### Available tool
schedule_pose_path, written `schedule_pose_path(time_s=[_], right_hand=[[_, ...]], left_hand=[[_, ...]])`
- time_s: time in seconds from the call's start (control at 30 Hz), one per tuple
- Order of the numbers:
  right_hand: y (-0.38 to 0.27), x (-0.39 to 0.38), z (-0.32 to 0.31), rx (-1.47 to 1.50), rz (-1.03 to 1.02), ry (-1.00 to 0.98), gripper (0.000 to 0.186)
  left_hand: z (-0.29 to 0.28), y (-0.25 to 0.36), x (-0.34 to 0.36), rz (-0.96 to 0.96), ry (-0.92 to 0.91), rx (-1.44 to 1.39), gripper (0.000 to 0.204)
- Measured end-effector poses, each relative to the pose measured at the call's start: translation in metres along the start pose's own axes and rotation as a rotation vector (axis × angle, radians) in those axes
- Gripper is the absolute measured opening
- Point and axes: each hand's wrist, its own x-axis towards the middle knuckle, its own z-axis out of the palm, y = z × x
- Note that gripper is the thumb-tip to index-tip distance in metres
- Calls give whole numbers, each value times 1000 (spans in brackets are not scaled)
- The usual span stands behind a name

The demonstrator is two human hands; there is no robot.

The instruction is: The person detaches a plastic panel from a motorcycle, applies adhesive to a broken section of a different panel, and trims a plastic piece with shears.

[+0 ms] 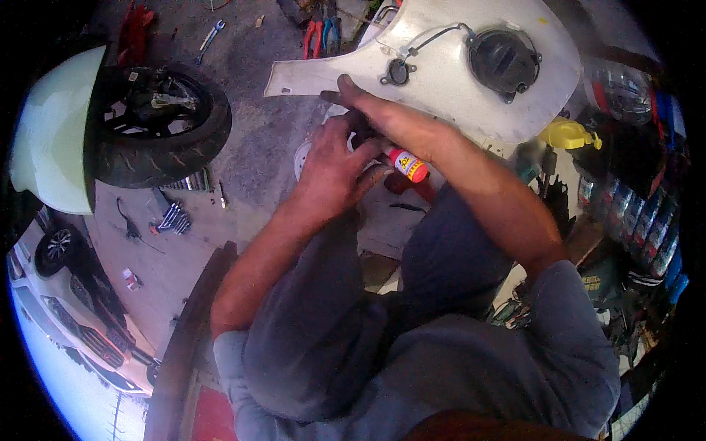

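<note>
Red-and-yellow bottle (409, 167) between left hand (329, 163) and right hand (376, 112), at 6 o'clock from white panel (441, 84). Hands curled close together — which one grips, cannot tell. Possible trouble: slip or spill onto skin, if held loosely or squeezed hard. Long axis 10-to-4 o'clock — exposed red end toward 4.

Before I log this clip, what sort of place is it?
Probably a vehicle repair spot, perhaps an open-fronted workshop: a large black tyre on a wheel, a wrench and what look like red-handled pliers lying about, and a car in view.
</note>
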Motion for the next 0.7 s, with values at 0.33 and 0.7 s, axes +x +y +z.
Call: schedule_pose_path(time_s=[0.33, 0.7], right_hand=[[14, 27, -10, 29, -90, 73, 65], [6, 134, -152, -1932, -293, 637, 29]], left_hand=[[6, -6, -5, -63, -15, -9, 41], [-13, -26, -32, -549, 444, -609, 29]])
